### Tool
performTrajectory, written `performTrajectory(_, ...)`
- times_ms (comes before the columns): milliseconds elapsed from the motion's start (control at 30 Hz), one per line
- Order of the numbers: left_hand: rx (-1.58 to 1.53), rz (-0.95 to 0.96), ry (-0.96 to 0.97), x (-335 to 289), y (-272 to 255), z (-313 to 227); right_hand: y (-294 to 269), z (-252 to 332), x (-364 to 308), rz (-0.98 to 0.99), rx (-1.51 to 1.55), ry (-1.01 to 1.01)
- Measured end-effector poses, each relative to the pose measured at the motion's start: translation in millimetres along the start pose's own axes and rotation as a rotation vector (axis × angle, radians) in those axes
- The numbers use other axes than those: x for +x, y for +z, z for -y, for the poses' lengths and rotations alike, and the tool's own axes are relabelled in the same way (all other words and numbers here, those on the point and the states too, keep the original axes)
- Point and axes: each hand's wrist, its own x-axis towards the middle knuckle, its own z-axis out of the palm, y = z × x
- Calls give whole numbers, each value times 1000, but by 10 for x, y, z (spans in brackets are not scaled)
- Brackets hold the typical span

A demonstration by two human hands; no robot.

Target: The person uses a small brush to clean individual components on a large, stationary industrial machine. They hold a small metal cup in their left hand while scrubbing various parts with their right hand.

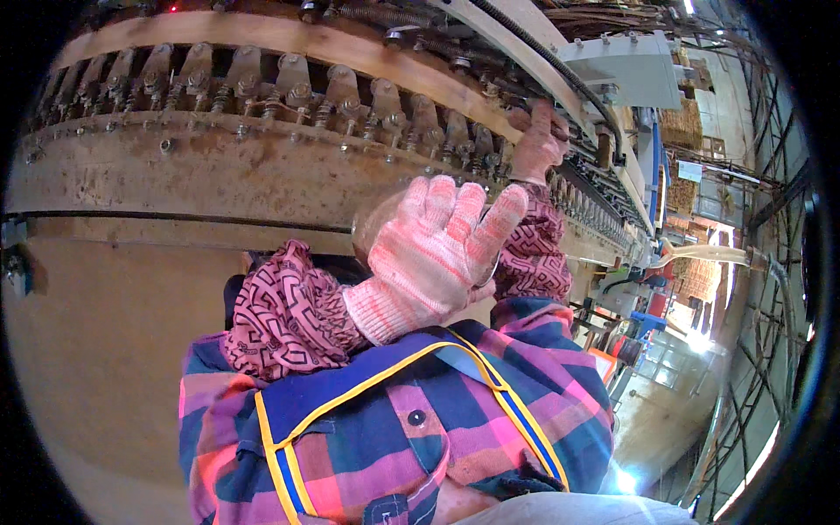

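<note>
My left hand [437, 254], in a pink-and-white knit glove, is raised in front of my chest. Its fingers are stretched and slightly apart, with the thumb out to the right. Part of a rounded brownish shape [367, 229] shows behind it; I cannot tell what it is. My right hand [537, 149] reaches farther out, beside the right end of a long light-brown wooden strip [289, 35] on the machine. One finger points away from me; the other fingers are partly hidden. Whether it presses on the strip is unclear.
A long rusty machine beam [175, 171] crosses in front, carrying a row of metal brackets [246, 74] with springs. A pale metal rail [516, 44] with a black hose slants away at the right. Beyond stand a grey box [621, 70] and stacked brown material [682, 122].
</note>
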Motion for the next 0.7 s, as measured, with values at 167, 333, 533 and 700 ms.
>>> performTrajectory(167,39,13,1,4,31,12,-260,312,43,-19,712,459)
performTrajectory(333,5,-58,22,9,0,23,-189,159,58,-111,-698,-543)
performTrajectory(533,-6,-10,5,30,7,11,-132,226,-4,-126,-152,-251)
performTrajectory(700,17,-81,8,7,25,15,-563,730,132,-10,891,563)
